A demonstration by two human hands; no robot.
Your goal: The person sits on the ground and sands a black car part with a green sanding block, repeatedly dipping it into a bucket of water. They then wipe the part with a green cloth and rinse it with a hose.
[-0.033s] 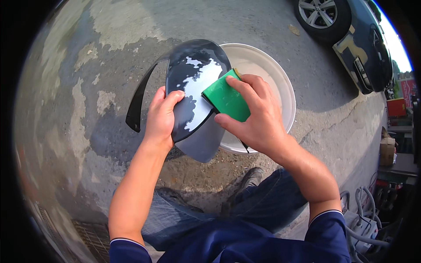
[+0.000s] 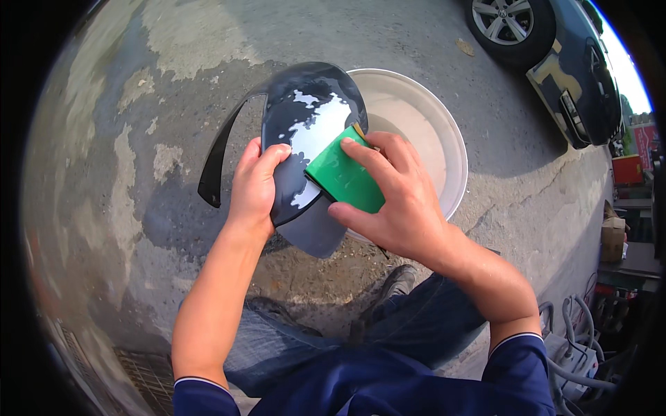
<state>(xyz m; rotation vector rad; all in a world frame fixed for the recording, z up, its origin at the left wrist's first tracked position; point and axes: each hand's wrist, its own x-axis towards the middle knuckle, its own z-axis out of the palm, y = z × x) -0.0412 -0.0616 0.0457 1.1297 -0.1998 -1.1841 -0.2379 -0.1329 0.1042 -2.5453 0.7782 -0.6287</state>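
Observation:
My left hand (image 2: pixel 258 184) grips the left edge of a glossy black curved shell (image 2: pixel 284 104), its thumb over the surface. A dark grey lower section (image 2: pixel 305 237) and a thin black arched strip (image 2: pixel 220 145) show beside it; I cannot tell whether they are one piece. In my right hand (image 2: pixel 392 194) is a flat green pad (image 2: pixel 340 180), pressed on the shell's right half, where bright reflections lie. A round off-white basin (image 2: pixel 437 125) stands on the concrete beneath, partly hidden by the shell and my hand.
A dark car (image 2: pixel 569 90) with a wheel (image 2: pixel 506 24) and patched bodywork is at upper right. Along the right are a red box (image 2: pixel 628 168), a cardboard box (image 2: pixel 612 239) and grey hoses on equipment (image 2: pixel 569 360). My shoe (image 2: pixel 397 284) and legs are below; a metal grate (image 2: pixel 139 367) lies lower left.
My right hand and the green pad have slid down and left over the shell. My left hand and the shell are nearly still.

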